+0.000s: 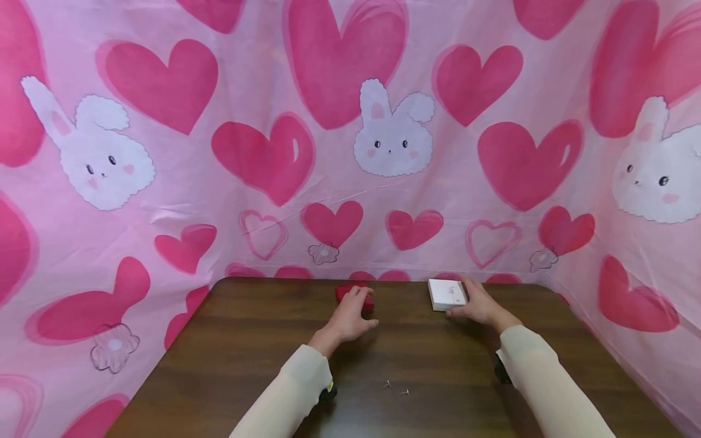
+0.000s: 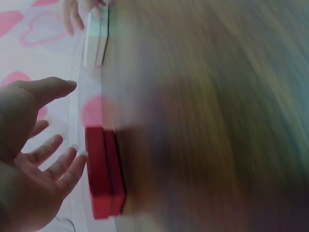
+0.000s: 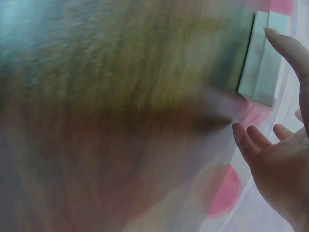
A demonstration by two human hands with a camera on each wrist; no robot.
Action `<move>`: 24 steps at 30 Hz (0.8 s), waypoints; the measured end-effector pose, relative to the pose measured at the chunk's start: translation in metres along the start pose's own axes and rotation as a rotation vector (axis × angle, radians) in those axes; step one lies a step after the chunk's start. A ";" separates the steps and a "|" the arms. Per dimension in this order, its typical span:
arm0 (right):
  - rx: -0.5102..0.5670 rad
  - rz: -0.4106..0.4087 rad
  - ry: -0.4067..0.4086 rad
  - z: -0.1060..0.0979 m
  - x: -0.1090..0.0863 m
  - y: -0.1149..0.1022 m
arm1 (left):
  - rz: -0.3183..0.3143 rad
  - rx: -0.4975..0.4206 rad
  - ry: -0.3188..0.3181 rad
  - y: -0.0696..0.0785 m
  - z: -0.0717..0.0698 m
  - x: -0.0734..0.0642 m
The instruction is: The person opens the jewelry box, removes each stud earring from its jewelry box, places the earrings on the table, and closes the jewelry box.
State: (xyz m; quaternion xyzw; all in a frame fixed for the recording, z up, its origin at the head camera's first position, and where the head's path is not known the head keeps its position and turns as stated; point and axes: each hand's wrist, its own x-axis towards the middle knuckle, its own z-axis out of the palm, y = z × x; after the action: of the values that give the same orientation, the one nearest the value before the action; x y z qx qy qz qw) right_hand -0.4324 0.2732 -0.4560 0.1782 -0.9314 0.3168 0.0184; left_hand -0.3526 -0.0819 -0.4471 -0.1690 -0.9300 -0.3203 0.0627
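Note:
A small red box with a lid lies near the table's back edge. My left hand hovers over it with fingers spread; in the left wrist view, the fingertips come right up to the box's red lid. To the right, a white box with a small pink print on top sits at the same edge. Beside it is my right hand, thumb at its near side and fingers reaching past its right side. The right wrist view has the thumb overlapping the white lid, the other fingers loosely extended below.
Two tiny metal pieces, a left one and a right one, lie on the dark wooden table between the forearms. A pink curtain with hearts and rabbits stands close behind the back edge and along both sides.

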 end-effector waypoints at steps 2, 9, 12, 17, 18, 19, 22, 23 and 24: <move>0.001 0.000 -0.001 -0.001 0.002 0.000 | 0.029 0.006 -0.020 0.009 0.004 0.004; -0.029 -0.010 -0.039 -0.003 0.006 0.003 | 0.038 0.020 -0.049 0.035 0.018 0.018; -0.026 -0.033 -0.051 -0.003 0.008 0.005 | 0.026 0.018 -0.068 0.043 0.025 0.024; -0.051 -0.107 -0.052 -0.002 0.015 0.006 | -0.025 -0.017 -0.080 0.050 0.034 0.033; -0.066 -0.119 -0.054 -0.001 0.016 0.005 | -0.037 -0.026 -0.080 0.050 0.035 0.035; -0.082 -0.122 -0.054 -0.001 0.017 0.005 | -0.047 -0.032 -0.084 0.051 0.037 0.037; -0.090 -0.122 -0.044 -0.001 0.017 0.005 | -0.063 -0.046 -0.093 0.052 0.040 0.041; -0.076 -0.118 -0.039 -0.001 0.017 0.005 | -0.063 -0.043 -0.095 0.053 0.040 0.042; -0.068 -0.113 -0.035 0.000 0.018 0.006 | -0.063 -0.041 -0.098 0.052 0.041 0.043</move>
State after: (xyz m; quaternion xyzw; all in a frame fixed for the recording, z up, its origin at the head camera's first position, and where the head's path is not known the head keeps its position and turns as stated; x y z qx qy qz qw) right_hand -0.4509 0.2720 -0.4568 0.2354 -0.9302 0.2803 0.0262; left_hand -0.3745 -0.0064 -0.4392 -0.1561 -0.9300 -0.3326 0.0035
